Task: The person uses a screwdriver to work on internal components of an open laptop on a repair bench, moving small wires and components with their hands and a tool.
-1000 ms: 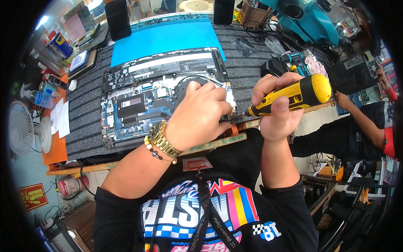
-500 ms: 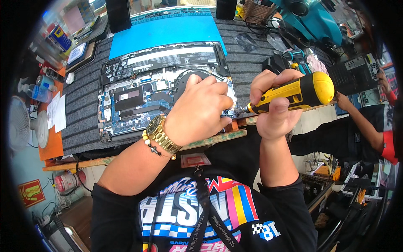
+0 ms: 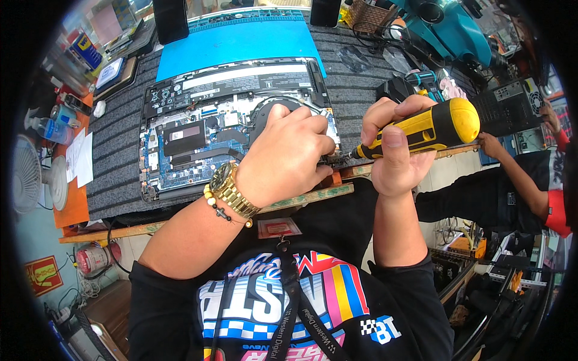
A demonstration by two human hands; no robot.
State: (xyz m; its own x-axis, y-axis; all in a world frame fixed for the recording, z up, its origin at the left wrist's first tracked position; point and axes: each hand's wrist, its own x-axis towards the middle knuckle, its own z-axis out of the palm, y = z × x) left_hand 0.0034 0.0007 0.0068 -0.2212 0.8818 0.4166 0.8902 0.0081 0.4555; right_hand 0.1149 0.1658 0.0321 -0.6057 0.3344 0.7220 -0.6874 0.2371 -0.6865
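Note:
An opened laptop (image 3: 180, 139), its board, fan and long black battery (image 3: 223, 85) exposed, lies on a dark ribbed mat. My right hand (image 3: 400, 150) grips a yellow-and-black screwdriver (image 3: 445, 123), held almost level, its metal tip reaching the laptop's right front corner. My left hand (image 3: 289, 156) rests over the fan area and that corner with fingers curled; whatever they pinch near the tip is hidden by the hand.
A blue mat (image 3: 235, 45) lies behind the laptop, with a teal microscope-like machine (image 3: 448, 33) at back right. Bottles (image 3: 51, 125) and a white fan (image 3: 27, 171) stand left. Another person's arm (image 3: 521, 174) reaches toward a black computer case (image 3: 503, 105) at right.
Both hands keep their grips with only slight shifts. The laptop and table sit a little higher in the picture than a second ago.

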